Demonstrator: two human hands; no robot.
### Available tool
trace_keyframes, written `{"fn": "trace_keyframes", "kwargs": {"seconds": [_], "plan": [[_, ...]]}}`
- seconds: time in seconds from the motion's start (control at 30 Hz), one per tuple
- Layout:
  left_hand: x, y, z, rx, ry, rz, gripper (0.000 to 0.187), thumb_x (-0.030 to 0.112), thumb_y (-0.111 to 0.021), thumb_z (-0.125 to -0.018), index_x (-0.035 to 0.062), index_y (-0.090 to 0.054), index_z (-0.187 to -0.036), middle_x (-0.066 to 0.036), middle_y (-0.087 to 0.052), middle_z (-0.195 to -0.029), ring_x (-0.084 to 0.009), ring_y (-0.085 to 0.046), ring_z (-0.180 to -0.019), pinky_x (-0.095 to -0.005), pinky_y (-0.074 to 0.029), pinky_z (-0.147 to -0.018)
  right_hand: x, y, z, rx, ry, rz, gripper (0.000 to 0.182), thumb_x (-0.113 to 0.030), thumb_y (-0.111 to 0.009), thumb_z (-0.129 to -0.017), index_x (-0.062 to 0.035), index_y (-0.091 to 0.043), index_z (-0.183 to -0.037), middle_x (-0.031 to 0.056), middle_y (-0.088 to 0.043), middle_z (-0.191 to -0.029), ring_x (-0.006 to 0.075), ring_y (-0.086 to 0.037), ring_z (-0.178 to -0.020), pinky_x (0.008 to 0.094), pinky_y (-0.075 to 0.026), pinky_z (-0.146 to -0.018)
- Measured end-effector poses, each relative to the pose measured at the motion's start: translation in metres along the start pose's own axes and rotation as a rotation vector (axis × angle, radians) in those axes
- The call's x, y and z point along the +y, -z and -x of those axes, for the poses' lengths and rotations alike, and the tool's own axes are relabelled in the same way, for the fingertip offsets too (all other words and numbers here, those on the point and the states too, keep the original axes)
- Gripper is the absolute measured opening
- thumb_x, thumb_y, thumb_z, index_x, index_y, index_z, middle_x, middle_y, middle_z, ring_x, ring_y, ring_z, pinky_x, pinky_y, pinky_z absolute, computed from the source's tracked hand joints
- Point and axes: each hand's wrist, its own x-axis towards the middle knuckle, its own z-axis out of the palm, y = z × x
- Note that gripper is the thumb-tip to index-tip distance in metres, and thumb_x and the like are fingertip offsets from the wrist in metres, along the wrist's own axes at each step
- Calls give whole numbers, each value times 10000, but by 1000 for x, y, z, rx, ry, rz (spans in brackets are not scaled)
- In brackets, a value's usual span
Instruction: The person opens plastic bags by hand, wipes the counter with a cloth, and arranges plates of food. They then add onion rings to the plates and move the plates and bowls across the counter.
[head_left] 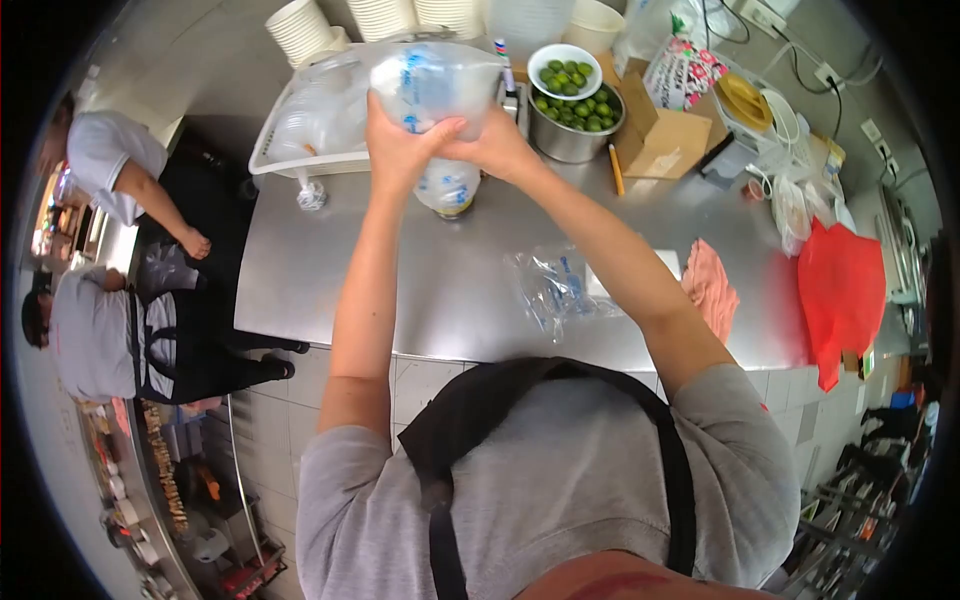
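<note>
Both hands are raised over the far side of the steel table. My left hand and my right hand are closed around a clear plastic bag with blue print, thumbs nearly meeting at its near side. What fills the bag looks whitish, but I cannot make it out. Just below my hands stands a second blue-printed clear bag, wrapped around a container with a dark, yellowish base. Behind my left hand is a white tray holding clear plastic lids or containers.
Green limes fill a white bowl and a metal pot. Nearby are an open cardboard box, a crumpled clear wrapper, a pink cloth and a red bag. Two co-workers stand at the left.
</note>
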Motion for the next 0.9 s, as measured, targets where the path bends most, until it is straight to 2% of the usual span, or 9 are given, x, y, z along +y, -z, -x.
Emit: {"fn": "trace_keyframes", "kwargs": {"seconds": [0.17,0.23,0.37,0.43,0.5,0.57,0.6,0.73,0.9], "plan": [[-37,0,22,14,127,-122,726,270,-806,-515,-21,-441,-1071,-150,-551,-970,-222,-544,-858,-325,-433,-755,-22,25,46,62,-53,392,593,-362,-651,-702,-26,-436,-1142,166,-575,-999,295,-576,-877,353,-445,-777],[-36,-4,26,3,65,-174,667,242,-780,-576,-33,-435,-1076,-135,-542,-963,-212,-531,-838,-313,-423,-756,-45,70,70,-445,-196,650,523,-351,-626,-725,-66,-468,-1134,150,-604,-927,298,-588,-812,363,-458,-727],[-21,-4,55,-43,125,-155,627,266,-735,-635,-57,-416,-1067,-199,-509,-1044,-279,-493,-978,-365,-376,-851,-64,186,160,85,-428,796,244,-265,-547,-786,-79,-601,-934,109,-615,-860,270,-587,-774,332,-452,-683],[13,-17,81,152,-388,-712,643,260,-710,-658,-60,-387,-1113,-233,-467,-1100,-318,-416,-1086,-402,-323,-909,-79,231,226,246,-711,970,244,-283,-546,-772,-45,-592,-802,145,-579,-714,298,-560,-659,368,-417,-597],[18,-38,114,2,-536,-407,553,213,-677,-681,-14,-439,-1125,-207,-430,-1171,-357,-351,-1143,-443,-290,-932,-84,251,293,208,-1014,1196,293,-328,-548,-756,-37,-572,-745,156,-558,-673,326,-545,-651,387,-404,-579],[28,-53,129,-506,-512,-365,463,209,-674,-679,51,-519,-1086,-148,-411,-1223,-351,-351,-1150,-443,-288,-938,-66,239,356,221,-1247,1281,243,-289,-551,-767,-50,-591,-758,142,-588,-674,303,-568,-656,382,-434,-587],[28,-66,137,-551,-425,-234,423,238,-668,-683,65,-546,-1050,-127,-409,-1232,-343,-342,-1160,-442,-289,-934,-53,231,380,437,-1095,1177,209,-274,-546,-769,-74,-599,-797,127,-600,-747,303,-577,-717,393,-441,-622],[35,-107,147,-805,-347,-143,477,354,-654,-680,80,-553,-1056,-120,-400,-1247,-337,-302,-1195,-443,-296,-913,-86,200,330,417,-1134,1425,151,-214,-525,-758,-134,-612,-852,91,-585,-876,282,-572,-788,379,-455,-691],[47,-149,172,-959,-389,-174,595,390,-643,-684,56,-480,-1148,-143,-376,-1270,-356,-255,-1224,-461,-282,-906,-62,163,288,295,-461,1174,187,-100,-542,-711,-100,-635,-873,69,-572,-994,257,-521,-923,373,-427,-777]]}}
